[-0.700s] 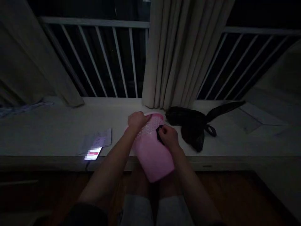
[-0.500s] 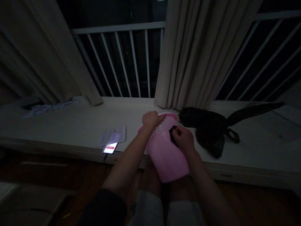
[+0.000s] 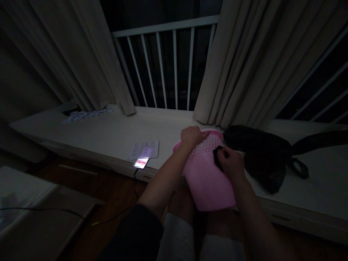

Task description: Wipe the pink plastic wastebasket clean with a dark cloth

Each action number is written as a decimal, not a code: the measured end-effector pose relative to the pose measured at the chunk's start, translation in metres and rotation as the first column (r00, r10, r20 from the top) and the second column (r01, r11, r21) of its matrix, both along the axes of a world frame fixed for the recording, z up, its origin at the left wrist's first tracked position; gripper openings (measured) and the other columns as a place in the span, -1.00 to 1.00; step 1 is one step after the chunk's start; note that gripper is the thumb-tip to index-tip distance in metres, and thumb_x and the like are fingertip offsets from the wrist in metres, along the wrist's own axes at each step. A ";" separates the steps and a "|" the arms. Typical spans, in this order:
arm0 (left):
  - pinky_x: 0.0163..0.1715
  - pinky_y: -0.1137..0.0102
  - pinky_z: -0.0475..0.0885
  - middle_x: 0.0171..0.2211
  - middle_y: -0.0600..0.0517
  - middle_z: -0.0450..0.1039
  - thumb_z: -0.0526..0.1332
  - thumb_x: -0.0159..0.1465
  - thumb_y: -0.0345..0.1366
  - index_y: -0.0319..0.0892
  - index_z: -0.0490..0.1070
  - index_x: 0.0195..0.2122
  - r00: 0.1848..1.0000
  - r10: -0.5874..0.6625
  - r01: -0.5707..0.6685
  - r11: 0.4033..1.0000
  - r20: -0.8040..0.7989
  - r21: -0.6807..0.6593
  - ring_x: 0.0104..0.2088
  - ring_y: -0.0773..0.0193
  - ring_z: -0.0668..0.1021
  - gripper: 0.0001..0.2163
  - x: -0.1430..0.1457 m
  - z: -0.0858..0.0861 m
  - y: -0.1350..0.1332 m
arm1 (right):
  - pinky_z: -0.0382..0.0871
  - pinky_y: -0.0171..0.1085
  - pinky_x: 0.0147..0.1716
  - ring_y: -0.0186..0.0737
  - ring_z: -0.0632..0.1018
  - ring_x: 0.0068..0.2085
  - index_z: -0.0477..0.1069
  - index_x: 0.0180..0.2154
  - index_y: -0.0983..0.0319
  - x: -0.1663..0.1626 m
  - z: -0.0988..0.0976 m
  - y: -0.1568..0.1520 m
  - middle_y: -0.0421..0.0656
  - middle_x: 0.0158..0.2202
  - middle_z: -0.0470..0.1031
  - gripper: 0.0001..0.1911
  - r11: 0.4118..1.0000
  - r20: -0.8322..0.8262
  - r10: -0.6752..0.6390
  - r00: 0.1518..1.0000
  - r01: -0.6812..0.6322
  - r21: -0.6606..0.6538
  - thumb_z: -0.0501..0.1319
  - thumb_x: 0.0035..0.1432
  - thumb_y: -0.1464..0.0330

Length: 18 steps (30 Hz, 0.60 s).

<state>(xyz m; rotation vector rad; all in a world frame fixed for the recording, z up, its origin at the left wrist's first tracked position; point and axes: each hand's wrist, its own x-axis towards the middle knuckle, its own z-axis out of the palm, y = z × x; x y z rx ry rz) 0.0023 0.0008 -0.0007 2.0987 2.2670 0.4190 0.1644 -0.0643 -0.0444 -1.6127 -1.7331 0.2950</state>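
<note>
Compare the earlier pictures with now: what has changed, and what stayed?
The view has swung left, so the scene sits farther right. Nothing was visibly grasped or released: the left hand still grips the rim of the pink basket, the right hand still holds a black item at its side. The phone and black plastic bag stay on the ledge.
</note>
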 end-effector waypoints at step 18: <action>-0.13 0.25 0.41 -0.16 -0.24 0.54 -0.08 0.21 0.31 -0.25 0.52 -0.07 0.999 -0.022 0.023 1.000 0.036 -0.012 -0.09 0.01 0.55 -0.28 0.000 0.002 -0.001 | 0.00 -0.29 -0.50 -0.30 0.25 -0.57 0.17 -0.64 0.16 0.001 0.001 0.000 -0.26 -0.67 0.20 -0.72 1.000 0.005 0.004 1.000 -0.004 -0.010 0.05 -0.03 0.16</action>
